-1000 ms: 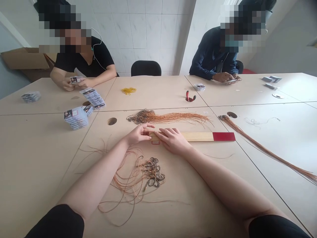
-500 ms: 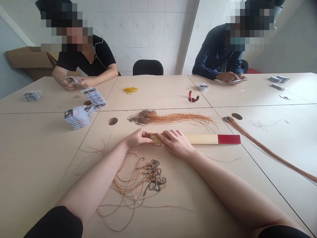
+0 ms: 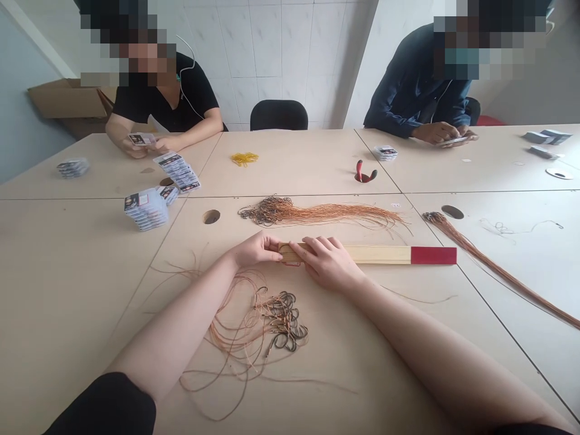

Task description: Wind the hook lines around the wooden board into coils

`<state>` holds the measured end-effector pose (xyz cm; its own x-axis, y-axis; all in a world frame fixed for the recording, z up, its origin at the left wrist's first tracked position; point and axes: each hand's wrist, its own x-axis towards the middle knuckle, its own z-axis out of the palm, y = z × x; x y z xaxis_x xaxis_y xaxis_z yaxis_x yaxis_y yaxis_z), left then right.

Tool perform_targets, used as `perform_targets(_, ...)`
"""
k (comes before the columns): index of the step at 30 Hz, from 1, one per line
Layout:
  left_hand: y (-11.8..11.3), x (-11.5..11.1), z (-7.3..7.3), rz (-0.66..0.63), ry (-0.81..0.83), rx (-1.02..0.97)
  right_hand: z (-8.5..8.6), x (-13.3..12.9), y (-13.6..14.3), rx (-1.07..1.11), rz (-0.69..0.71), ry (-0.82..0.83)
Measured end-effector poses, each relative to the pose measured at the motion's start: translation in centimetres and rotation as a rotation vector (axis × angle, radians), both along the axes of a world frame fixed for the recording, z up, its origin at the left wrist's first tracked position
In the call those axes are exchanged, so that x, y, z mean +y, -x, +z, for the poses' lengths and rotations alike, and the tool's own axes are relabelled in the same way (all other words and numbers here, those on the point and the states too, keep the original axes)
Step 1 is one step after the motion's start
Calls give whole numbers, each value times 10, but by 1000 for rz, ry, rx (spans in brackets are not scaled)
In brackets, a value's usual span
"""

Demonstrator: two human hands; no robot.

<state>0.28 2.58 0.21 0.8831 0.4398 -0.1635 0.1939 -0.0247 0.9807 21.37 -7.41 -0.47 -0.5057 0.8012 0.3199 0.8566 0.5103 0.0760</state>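
A long, flat pale-yellow wooden strip (image 3: pixel 378 254) with a dark red right end lies crosswise on the table before me. My left hand (image 3: pixel 255 249) pinches its left end between thumb and fingers. Across the strip rests my right hand (image 3: pixel 328 260), fingers bent over the far edge and one digit pressing near the left end. A dark curve, perhaps a hook, shows under the fingertips, mostly hidden. A small red wire-like piece (image 3: pixel 291 263) sticks out at the near edge. Closer to me lies a loose pile of fish hooks (image 3: pixel 285 323) with tangled brown line (image 3: pixel 222 344).
Beyond the strip lies a bundle of hooked lines (image 3: pixel 317 212); another bundle (image 3: pixel 502 266) runs along the right. Stacked packets (image 3: pixel 145 208), yellow pieces (image 3: pixel 244 159) and red-handled pliers (image 3: pixel 364 174) in a table hole stand farther off. Two people sit opposite, each holding something flat.
The view has shifted slightly, so the table's contents appear a little farther right. Both my hands keep the same hold on the strip.
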Motion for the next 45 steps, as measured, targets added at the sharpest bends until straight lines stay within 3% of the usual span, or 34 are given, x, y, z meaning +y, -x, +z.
perform_targets(19,-4,-1,-1,-8,73,-55,0,-1,-2,5,1,-13)
perform_targets(28,-2,2,-4,13,-21,-43,-3,0,-2,3,-5,-20)
perform_targets(45,-3,1,-4,-8,22,29,-5,1,-3,35,4,0)
